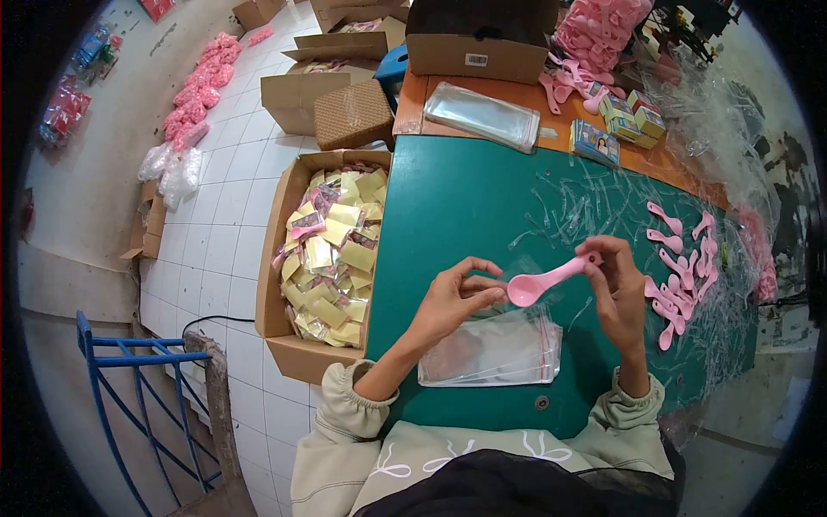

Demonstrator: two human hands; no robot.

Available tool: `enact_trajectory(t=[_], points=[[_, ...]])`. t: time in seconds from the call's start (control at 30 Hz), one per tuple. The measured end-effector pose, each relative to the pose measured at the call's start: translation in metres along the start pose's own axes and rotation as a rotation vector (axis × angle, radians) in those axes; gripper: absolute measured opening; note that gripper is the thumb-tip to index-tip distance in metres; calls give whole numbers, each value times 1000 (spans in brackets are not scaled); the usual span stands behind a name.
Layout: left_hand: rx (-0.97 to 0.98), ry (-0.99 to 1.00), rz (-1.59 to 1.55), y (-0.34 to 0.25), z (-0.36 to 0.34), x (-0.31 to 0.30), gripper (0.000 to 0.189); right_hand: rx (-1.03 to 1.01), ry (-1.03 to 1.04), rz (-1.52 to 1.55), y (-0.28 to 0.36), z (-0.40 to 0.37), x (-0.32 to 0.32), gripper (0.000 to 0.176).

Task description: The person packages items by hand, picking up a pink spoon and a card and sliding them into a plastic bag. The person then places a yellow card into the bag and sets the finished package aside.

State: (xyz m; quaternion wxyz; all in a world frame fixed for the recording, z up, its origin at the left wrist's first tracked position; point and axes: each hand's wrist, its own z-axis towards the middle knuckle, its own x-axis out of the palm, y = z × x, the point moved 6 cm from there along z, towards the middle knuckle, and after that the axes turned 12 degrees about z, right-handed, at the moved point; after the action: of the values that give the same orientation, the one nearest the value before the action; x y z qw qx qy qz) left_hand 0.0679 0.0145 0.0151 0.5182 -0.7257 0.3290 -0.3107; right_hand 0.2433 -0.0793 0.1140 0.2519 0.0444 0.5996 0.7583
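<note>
My right hand [613, 289] pinches the handle end of a pink measuring spoon [551, 280], its round bowl turned up and pointing left. At the bowl's edge, my left hand [461, 297] has thumb and fingers closed on a thin clear plastic bag [520, 266]. The bag is see-through, so its outline is hard to make out. Below the hands lies a stack of clear plastic bags [491, 351] on the green table [448, 207]. Several more pink spoons [676, 293] are spread on the table to the right of my right hand.
Left of the table stands a cardboard box [270, 293] filled with packed spoons and yellow cards. Toward the back are more clear bags [482, 115], small card stacks [594, 142], a heap of pink spoons [594, 39] and a dark box [478, 52]. Plastic strips [573, 211] litter the tabletop.
</note>
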Motion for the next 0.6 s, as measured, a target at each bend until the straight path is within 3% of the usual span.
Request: enact_trajectory(t=[0.2,0.33,0.4,0.6], points=[[25,88,83,3,1,10,30,12,86,-33,2,-4,11,23],[61,180,196,3,-1,17,29,37,20,89,5,-4,16,28],[148,152,83,-5,-2,21,27,51,15,162,1,-6,18,29],[143,114,10,-15,-4,21,27,34,237,42,7,-6,24,32]])
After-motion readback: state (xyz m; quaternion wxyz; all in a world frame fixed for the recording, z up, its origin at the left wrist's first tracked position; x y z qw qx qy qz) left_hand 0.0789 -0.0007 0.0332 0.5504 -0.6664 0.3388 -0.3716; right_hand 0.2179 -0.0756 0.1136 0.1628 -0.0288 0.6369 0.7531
